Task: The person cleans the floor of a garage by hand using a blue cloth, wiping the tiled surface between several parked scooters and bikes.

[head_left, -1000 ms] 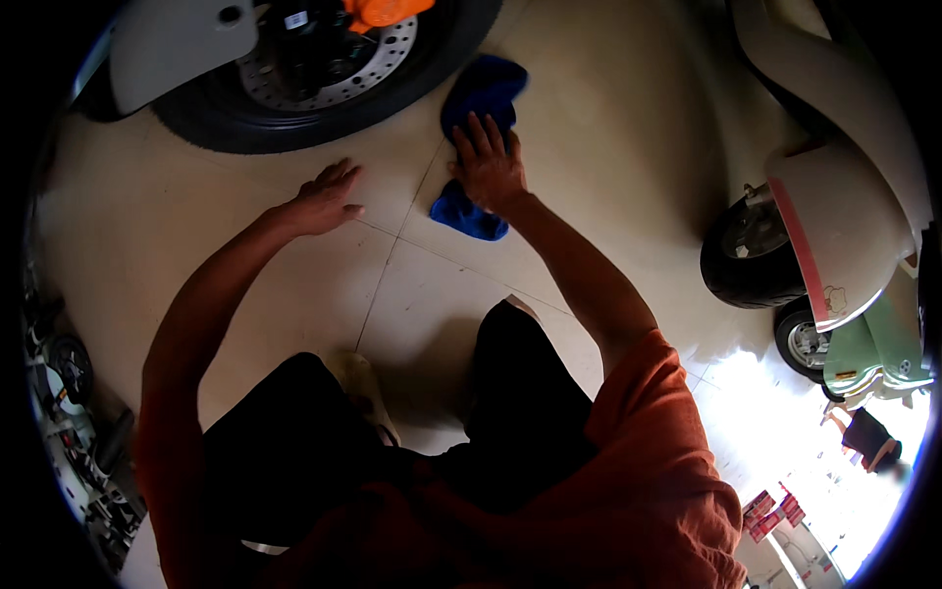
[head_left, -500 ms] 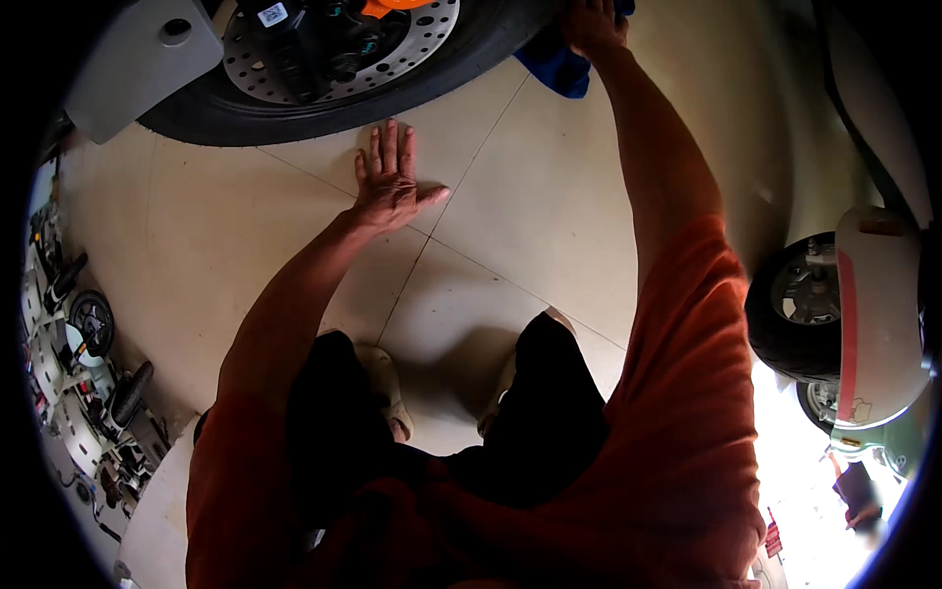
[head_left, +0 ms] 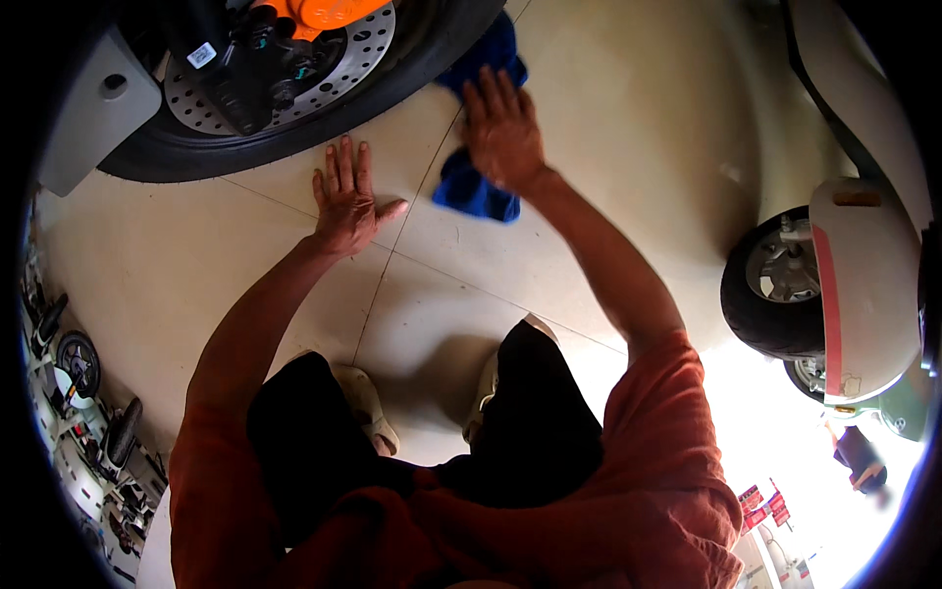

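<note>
While you crouch over the pale tiled floor, your right hand lies flat on a blue cloth, fingers stretched out and slightly spread, palm pressing down rather than pinching. That cloth sits on the floor just beside the black tyre, its far end tucked up against the rubber and its near end bunched below your wrist. Your left hand is planted palm-down on the bare tile a little to the left of the cloth, fingers straight and close together, thumb splayed out to the side; it holds nothing and rests just short of the tyre.

Inside the tyre you see a drilled silver brake disc with an orange caliper at the top edge of the view. A small white rectangular label sits on the dark parts near the disc; its print is too small to make out. A grey mudguard panel curves past the wheel at the left.

At your right stands a cream scooter with a red stripe down its body and a small black wheel. Low in the right corner, red and white signs stand in the bright glare. Along the left rim, small wheels and parts lie in a row. Your light shoes rest on the tile beneath your knees.
</note>
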Demonstrator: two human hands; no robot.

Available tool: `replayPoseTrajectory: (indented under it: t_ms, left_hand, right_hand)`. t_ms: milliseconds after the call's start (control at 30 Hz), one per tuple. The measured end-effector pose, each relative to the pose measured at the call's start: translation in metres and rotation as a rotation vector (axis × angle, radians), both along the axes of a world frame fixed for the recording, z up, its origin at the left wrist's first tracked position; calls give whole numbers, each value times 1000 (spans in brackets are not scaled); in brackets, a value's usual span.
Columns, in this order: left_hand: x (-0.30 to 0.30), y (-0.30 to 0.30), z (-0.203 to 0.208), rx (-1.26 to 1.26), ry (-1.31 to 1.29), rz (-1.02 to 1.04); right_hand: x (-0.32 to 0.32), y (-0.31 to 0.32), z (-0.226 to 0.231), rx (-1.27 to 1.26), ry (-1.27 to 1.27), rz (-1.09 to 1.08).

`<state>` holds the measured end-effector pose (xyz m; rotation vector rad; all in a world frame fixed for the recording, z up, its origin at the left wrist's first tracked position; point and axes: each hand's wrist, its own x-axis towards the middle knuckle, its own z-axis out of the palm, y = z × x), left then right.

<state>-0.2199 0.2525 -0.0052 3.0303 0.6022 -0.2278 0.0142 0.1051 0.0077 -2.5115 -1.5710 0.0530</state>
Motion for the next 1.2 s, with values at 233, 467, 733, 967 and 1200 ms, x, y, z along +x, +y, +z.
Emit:
replayPoseTrajectory:
  t_ms: [233, 467, 733, 967, 1200]
  left_hand:
    - [-6, 0, -1, 25, -50, -5]
    - [11, -8, 8, -133, 31, -4]
    - [-8, 5, -10, 81, -27, 7]
    - [2, 4, -6, -38, 14, 16]
    - [9, -4, -7, -127, 30, -1]
  right_hand:
    - [180, 75, -41, -446, -115, -426]
    - [248, 0, -43, -34, 95, -891]
    - [-41, 24, -32, 130, -35, -215]
    - [50, -86, -28, 191, -106, -328]
    - [185, -354, -70, -373, -248, -883]
